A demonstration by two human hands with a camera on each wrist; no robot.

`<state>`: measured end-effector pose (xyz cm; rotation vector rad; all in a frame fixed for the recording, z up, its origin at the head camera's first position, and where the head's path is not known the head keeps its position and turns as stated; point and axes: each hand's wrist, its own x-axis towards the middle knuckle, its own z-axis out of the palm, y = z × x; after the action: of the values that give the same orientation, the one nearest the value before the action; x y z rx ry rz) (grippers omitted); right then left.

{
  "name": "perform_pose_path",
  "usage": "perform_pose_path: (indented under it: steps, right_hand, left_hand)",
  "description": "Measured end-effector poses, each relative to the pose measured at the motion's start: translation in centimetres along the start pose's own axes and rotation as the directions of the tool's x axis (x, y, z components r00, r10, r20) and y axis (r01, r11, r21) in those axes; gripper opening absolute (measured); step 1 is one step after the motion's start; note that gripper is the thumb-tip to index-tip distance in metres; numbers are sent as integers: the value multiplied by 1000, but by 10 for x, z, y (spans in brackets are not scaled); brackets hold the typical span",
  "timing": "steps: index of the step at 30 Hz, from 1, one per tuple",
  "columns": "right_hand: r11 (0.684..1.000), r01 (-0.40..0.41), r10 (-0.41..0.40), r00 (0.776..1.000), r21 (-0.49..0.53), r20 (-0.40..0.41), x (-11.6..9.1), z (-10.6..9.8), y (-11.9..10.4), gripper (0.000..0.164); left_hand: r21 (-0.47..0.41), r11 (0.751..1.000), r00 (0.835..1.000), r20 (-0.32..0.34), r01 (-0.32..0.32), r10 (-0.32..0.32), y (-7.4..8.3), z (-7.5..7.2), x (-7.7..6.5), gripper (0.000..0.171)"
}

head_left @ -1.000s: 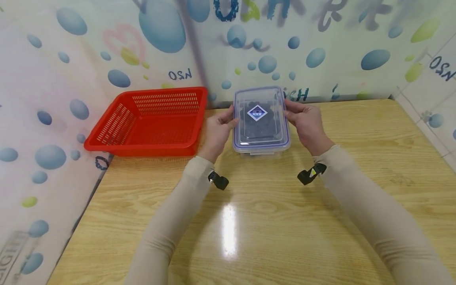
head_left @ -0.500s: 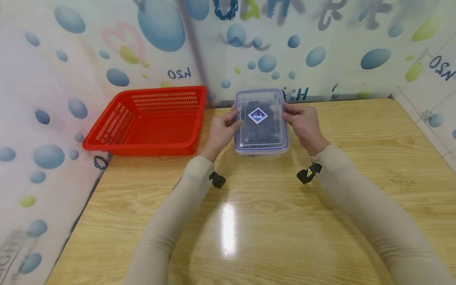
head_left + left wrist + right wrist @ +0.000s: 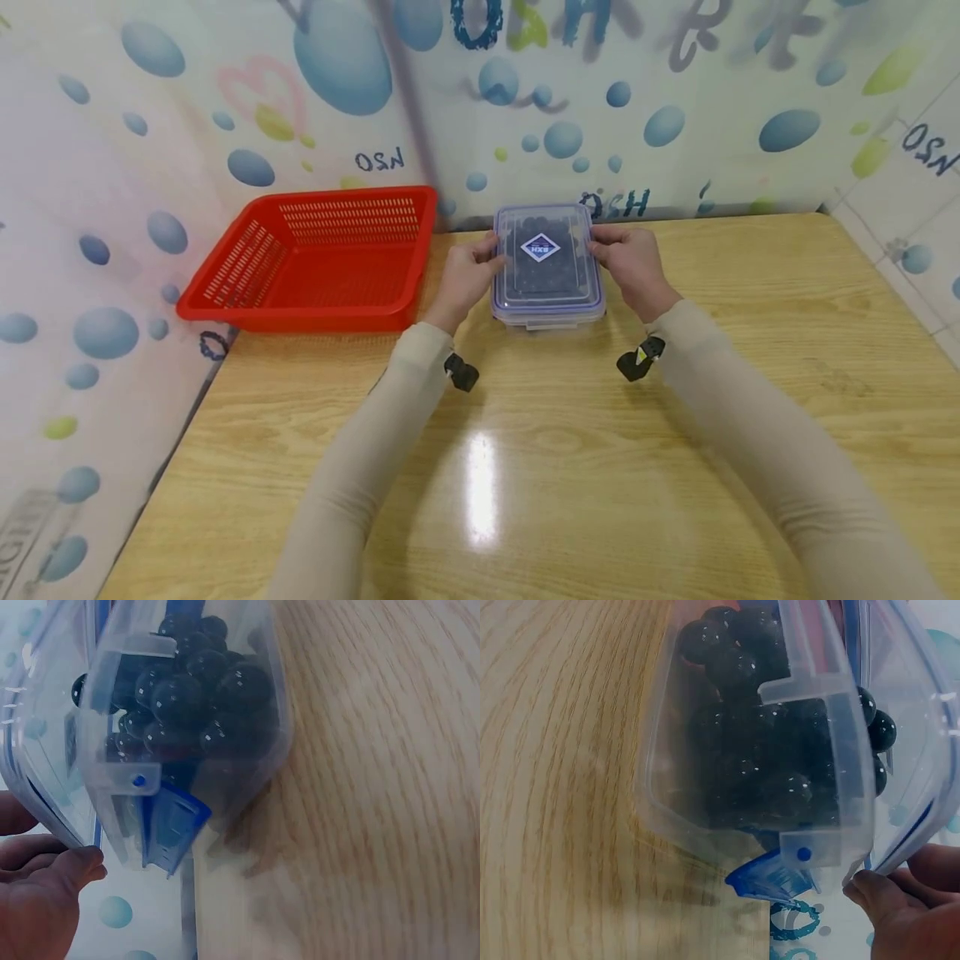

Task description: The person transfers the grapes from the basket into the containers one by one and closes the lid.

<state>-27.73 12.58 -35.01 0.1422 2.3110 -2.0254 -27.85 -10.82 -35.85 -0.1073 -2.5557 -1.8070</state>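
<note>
A clear plastic lid (image 3: 536, 285) with a purple-blue rim and a diamond label lies slantwise over a clear food container (image 3: 566, 319). Dark, glossy round balls (image 3: 180, 697) heap up inside it, seen through its wall in both wrist views. My left hand (image 3: 465, 279) pinches the lid's left edge, and the right hand (image 3: 633, 265) pinches its right edge. In the wrist views the gap between lid and container rim narrows toward my fingers. Blue clip latches (image 3: 176, 829) hang unfastened on the container's sides; another latch (image 3: 772, 876) shows in the right wrist view.
A red plastic basket (image 3: 330, 318) with slotted walls stands to the left of the container. The wood-grain table (image 3: 600, 467) meets a wall sheet (image 3: 675, 167) printed with blue drops right behind the container.
The lid's far edge has come down and its slant has altered as it settles closer to the container. Both hands still hold it; the right hand has shifted slightly left.
</note>
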Motion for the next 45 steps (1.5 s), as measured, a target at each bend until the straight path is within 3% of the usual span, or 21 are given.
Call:
perform_pose_path:
  steps: [6, 16, 22, 29, 37, 45]
  right_hand:
    - [1000, -23, 23, 1000, -14, -4, 3, 0, 1, 38]
    - [999, -27, 27, 1000, -41, 3, 6, -1, 7, 39]
    - [997, -60, 60, 998, -43, 11, 10, -2, 11, 41]
    - [998, -51, 51, 999, -47, 6, 16, -2, 13, 41]
    - [993, -102, 102, 995, -61, 10, 16, -2, 8, 41]
    - [991, -119, 120, 993, -57, 16, 16, -3, 11, 40]
  left_hand:
    - [-16, 999, 999, 1, 42, -42, -3, 4, 2, 45]
    - [49, 999, 1000, 10, -20, 19, -2, 7, 4, 43]
    - [92, 996, 1000, 16, 0, -1, -4, 9, 5, 42]
    - [82, 996, 999, 11, 29, -30, -5, 10, 6, 42]
    - [76, 996, 998, 18, 50, -52, -2, 9, 11, 42]
    - [127, 991, 999, 19, 41, -44, -2, 11, 9, 40]
